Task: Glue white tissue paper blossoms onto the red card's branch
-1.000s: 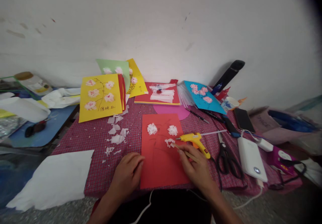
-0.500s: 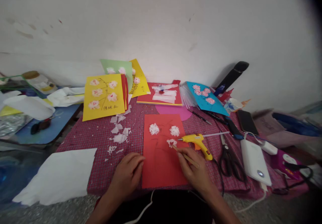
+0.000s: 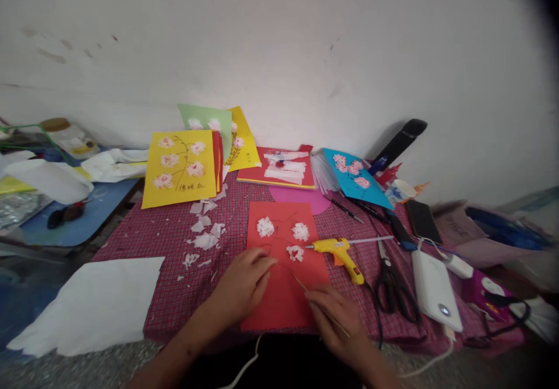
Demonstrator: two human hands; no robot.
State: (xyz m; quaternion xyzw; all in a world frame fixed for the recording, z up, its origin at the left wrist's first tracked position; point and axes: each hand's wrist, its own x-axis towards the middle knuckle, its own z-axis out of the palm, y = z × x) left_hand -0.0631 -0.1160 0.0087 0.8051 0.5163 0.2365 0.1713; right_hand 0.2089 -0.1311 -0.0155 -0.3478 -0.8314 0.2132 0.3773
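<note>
A sheet of red paper [image 3: 283,307] lies on the checked cloth, bearing faint drawn branches, two full white paper flowers [image 3: 265,226] and a smaller, ring-like clump of white paper bits [image 3: 294,253]. My left hand [image 3: 244,278] rests over the sheet's left part, its fingers drawn together; whatever is between the fingertips is hidden. In my right hand [image 3: 334,319], at the lower right of the sheet, is a thin wooden stick [image 3: 300,284], its tip pointing up and left over the red paper. A yellow glue gun [image 3: 340,250] lies just beyond, nozzle over the sheet's right edge.
Torn white paper scraps [image 3: 205,239] are scattered to the left, near a large white sheet [image 3: 96,301]. Black scissors [image 3: 393,290] and a white power bank [image 3: 437,293] lie at right. Finished flower cards [image 3: 179,168] stand at the back left; a blue card [image 3: 362,185] leans at back right.
My right hand has drawn back toward me with the stick, away from the paper clump. My left hand has moved right and up, further over the red sheet. The view has shifted slightly.
</note>
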